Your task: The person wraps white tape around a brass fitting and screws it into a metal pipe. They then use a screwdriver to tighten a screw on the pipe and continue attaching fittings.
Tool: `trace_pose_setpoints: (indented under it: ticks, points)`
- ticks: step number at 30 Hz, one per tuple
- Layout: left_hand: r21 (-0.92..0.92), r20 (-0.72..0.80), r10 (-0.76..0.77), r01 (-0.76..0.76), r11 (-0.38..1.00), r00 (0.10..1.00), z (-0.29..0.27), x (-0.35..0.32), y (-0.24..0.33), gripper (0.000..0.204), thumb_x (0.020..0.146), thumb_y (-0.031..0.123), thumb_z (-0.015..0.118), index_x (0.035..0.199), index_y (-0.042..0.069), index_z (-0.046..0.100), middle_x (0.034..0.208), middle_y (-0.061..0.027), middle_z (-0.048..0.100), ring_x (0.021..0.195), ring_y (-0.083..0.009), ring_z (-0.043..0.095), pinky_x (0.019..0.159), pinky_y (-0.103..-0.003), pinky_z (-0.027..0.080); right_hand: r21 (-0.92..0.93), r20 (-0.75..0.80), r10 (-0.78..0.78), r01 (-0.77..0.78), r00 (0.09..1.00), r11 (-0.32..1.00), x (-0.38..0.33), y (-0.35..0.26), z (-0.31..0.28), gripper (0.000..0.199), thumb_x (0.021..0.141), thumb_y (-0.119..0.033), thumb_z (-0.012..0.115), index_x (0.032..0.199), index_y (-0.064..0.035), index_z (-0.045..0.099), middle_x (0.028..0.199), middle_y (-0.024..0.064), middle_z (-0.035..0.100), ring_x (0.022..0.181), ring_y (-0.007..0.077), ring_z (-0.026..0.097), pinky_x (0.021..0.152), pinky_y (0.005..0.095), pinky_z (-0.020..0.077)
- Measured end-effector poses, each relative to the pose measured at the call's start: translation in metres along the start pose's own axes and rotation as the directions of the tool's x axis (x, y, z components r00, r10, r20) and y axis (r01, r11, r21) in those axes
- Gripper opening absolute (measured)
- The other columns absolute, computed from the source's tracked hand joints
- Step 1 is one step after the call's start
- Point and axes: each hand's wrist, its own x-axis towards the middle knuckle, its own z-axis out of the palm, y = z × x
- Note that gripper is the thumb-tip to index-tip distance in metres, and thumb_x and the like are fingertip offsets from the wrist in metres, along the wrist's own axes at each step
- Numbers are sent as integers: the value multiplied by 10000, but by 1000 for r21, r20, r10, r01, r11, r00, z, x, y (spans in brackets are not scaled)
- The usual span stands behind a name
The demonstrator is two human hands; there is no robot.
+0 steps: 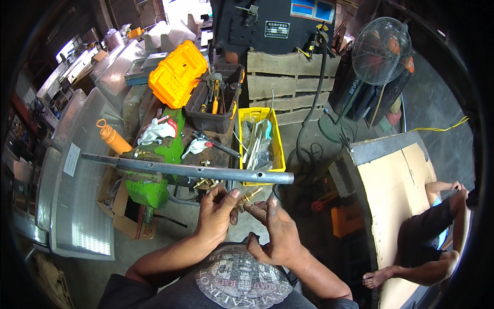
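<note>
Both hands meet below the clamped steel pipe (pixel 195 170): a small brass fitting (pixel 250 196) is pinched between left hand (pixel 217 211) and right hand (pixel 275 226). Rigid, light, probably slippery; best gripped across its body.

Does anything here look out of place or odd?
The long grey metal pipe is clamped in the green vise and juts far past the bench, over the hands. The yellow tool case sits tilted beside the dark toolbox. Nothing looks spilled.

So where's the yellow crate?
In the head view, the yellow crate sits just right of centre on the far side of the grey pipe, right of the black toolbox and beyond both hands.
</note>
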Motion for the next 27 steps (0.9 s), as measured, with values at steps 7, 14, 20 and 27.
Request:
trace_pose_setpoints:
  ticks: [7,14,20,27]
  points:
    - [248,33,310,-308,918,950,-5,11,-17,375,929,261,770,740,108,484,622,40,547,538,-29,469,485,-208,366,388,98,339,-349,936,853,-7,-9,4,1090,796,-87,693,1564,76,-62,1295,313,610,1203,439,621,1029,407,487]
    - [333,36,395,-384,861,918,-3,26,-27,358,930,237,766,738,107,493,658,29,572,567,-28,457,487,-216,365,-14,-23,132,-132,991,991,-4,-12,15,1041,774,-152,741,1546,122,100,1368,302,558,1213,497,551,1007,502,459]
    - [182,-66,238,-222,958,969,11,32,-29,355,939,200,759,718,102,499,643,50,544,598,-22,435,514,-218,334,-265,103,156,-124,982,956,-8,-10,22,1020,774,-165,759,1548,97,147,1434,276,519,1275,517,501,1023,535,441]
    - [236,-8,262,-253,938,965,-2,36,-22,272,938,229,758,792,66,595,663,40,575,602,-27,456,532,-213,357,-188,245,136,-90,960,978,-20,-2,16,927,777,-96,746,1533,79,238,1385,227,579,1301,481,506,1035,509,447]
